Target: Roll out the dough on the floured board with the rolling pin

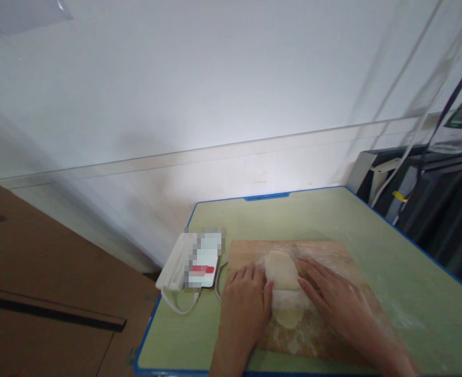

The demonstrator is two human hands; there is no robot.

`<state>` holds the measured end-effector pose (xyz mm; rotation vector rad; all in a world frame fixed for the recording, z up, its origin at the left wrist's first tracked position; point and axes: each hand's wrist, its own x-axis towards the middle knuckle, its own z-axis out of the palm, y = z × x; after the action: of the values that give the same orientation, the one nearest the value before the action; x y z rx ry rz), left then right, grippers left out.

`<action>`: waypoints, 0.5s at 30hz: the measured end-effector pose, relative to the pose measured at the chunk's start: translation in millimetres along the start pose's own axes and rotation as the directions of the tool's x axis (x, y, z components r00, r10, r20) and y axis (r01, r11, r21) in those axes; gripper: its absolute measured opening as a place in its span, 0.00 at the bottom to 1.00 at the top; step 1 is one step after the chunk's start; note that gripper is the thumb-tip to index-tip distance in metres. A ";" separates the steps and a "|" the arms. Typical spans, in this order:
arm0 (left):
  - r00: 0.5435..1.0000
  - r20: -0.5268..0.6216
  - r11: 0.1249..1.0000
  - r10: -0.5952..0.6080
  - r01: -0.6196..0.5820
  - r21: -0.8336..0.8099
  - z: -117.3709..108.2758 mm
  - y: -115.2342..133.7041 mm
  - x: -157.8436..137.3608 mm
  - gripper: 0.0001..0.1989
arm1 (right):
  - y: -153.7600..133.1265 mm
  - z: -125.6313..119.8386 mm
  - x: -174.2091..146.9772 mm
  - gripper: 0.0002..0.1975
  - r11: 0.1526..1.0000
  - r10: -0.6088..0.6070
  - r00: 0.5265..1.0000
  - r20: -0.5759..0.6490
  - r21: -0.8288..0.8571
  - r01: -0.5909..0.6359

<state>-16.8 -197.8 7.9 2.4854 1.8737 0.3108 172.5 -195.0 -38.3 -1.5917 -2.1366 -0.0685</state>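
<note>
Left hand: loosely open, palm down, fingers together and slightly bent over the floured wooden board; its thumb is at the left edge of the dough.
Dough: on the board, right of that thumb; pale, flattened, longish, with a crosswise edge, flour-whitened just below it, the rounded near end yellower.
Right hand: unclenched, fingers extended, fingertips and thumb at the dough's right edge.
</note>
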 end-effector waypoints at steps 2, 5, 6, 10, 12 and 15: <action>1.000 0.011 1.000 0.024 -0.024 -0.016 3.1 1.4 -3.7 0.15 | -1.2 -0.4 -1.4 0.19 1.000 -0.019 1.000 0.009 -0.023 0.019; 0.999 0.036 0.999 0.018 -0.017 -0.045 5.1 2.8 -10.3 0.17 | -3.6 -0.5 -6.6 0.19 0.993 -0.075 0.997 -0.017 -0.092 0.073; 0.999 0.049 0.998 0.015 -0.012 -0.054 5.1 3.1 -12.6 0.18 | -4.4 -0.3 -9.0 0.19 0.989 -0.095 0.995 -0.035 -0.118 0.090; 0.993 0.117 0.997 0.018 -0.008 -0.078 3.8 4.2 -20.7 0.21 | -7.1 0.8 -18.9 0.19 0.973 -0.152 0.984 -0.090 -0.189 0.133; 0.991 0.134 0.997 0.023 -0.012 -0.080 4.2 4.3 -23.8 0.23 | -8.1 0.8 -22.3 0.18 0.969 -0.161 0.982 -0.101 -0.203 0.139; 0.994 0.101 0.997 0.046 -0.040 -0.059 7.8 2.6 -28.4 0.24 | -9.0 0.4 -25.4 0.18 0.969 -0.162 0.981 -0.110 -0.206 0.137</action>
<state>-20.5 -224.7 -3.6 2.4572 1.7503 0.2296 169.6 -220.5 -46.6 -1.4846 -2.2029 -0.4322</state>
